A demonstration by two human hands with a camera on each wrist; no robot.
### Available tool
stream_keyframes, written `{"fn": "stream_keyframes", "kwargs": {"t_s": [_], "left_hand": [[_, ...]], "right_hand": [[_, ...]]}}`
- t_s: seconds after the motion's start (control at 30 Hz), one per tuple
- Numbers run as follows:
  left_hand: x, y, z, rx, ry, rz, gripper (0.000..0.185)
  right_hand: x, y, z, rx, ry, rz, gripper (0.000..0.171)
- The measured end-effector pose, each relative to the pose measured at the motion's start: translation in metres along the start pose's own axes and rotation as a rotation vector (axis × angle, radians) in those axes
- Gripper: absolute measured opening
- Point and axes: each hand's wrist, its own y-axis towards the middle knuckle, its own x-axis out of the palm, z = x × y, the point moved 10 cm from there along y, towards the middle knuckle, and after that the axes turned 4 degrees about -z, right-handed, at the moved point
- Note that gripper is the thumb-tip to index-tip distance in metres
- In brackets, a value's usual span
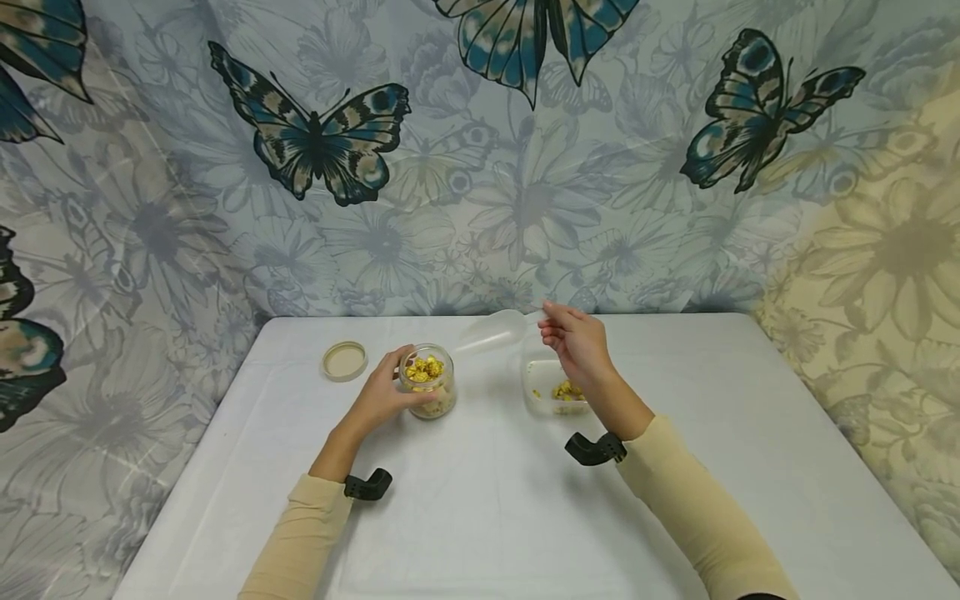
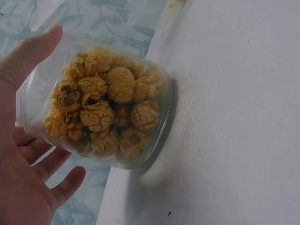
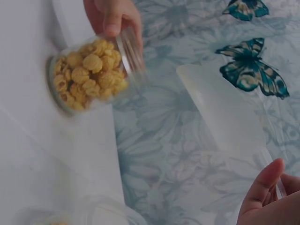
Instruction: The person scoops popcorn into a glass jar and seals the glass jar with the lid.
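My left hand [image 1: 382, 392] grips a glass jar [image 1: 444, 398] near its mouth, thumb on one side and fingers on the other. Golden popcorn [image 2: 105, 98] fills much of the jar, which stands upright on the table. My right hand [image 1: 576, 343] pinches the thin handle of a translucent plastic scoop [image 1: 491, 332]. In the right wrist view the scoop [image 3: 225, 112] looks bare, held apart from the jar [image 3: 89, 77]. Below my right hand stands a clear plastic container [image 1: 540, 375] with a little popcorn in it, partly hidden by the wrist.
A round gold-coloured lid [image 1: 344, 362] lies on the white-covered table [image 1: 465, 517], to the left of the jar. Behind the table hangs a patterned cloth [image 1: 525, 217] with flowers and butterflies.
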Motion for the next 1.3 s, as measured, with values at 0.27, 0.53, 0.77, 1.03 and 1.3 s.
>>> {"fn": "stream_keyframes", "kwargs": {"t_s": [0.27,0.53,0.77,1.03,1.3], "left_hand": [[-0.002,0.0,-0.003,0.017,-0.058,0.023,0.093],[0.001,0.002,-0.004,0.015,-0.089,0.018,0.09],[0.003,0.003,-0.007,0.002,-0.09,0.015,0.09],[0.003,0.002,-0.006,-0.002,-0.077,0.011,0.09],[0.002,0.002,-0.004,-0.004,-0.081,0.01,0.09]], "right_hand": [[-0.014,-0.005,-0.009,-0.013,0.015,-0.007,0.01],[-0.046,-0.011,-0.014,-0.024,0.049,0.019,0.013],[-0.078,-0.016,-0.009,-0.015,0.055,0.084,0.014],[-0.111,-0.023,-0.005,0.018,0.038,0.182,0.014],[-0.128,-0.024,0.008,0.068,0.03,0.255,0.013]]}}
